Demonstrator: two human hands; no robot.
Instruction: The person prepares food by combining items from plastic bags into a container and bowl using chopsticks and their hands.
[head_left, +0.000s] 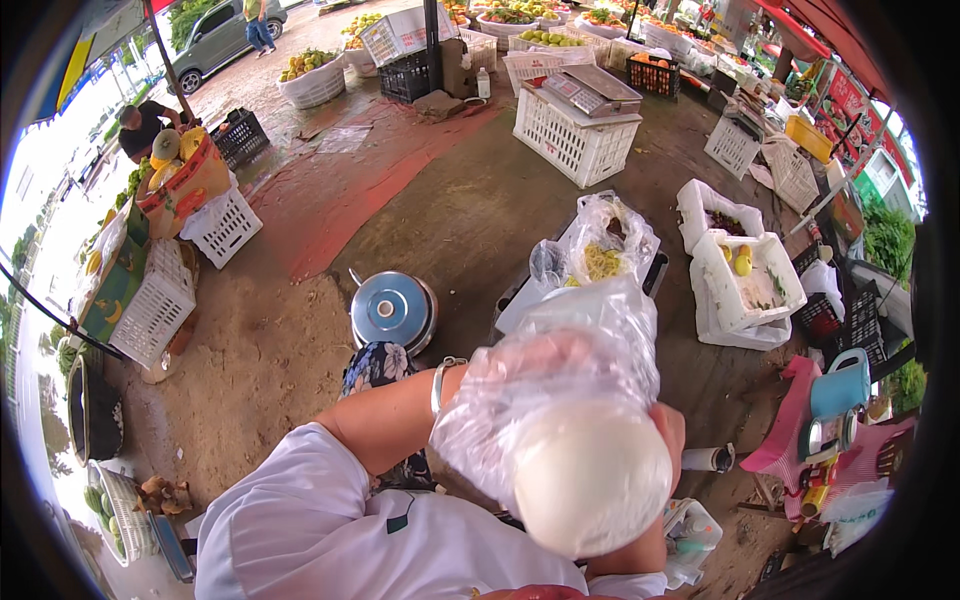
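Observation:
A smooth, pale round thing [590,480], perhaps an upturned bowl, is close below the camera. Clear plastic bag film [590,340] spreads around and beyond it. Seen blurrily through the film, my left hand [540,358] grips the plastic, a bracelet on its wrist. At the right edge of the round thing, my right hand [668,430] curls against its side, mostly hidden. Just beyond, yellow noodle-like food [602,262] lies in an open clear bag [610,215] on a low light-coloured surface [515,312].
A round metal-lidded pot [390,310] stands on the ground at left. White foam boxes [745,280] with some fruit are at right. A scale [580,92] tops a white crate [575,140] ahead. A person [150,130] is beside fruit crates far left. A blue container [840,385] is at right.

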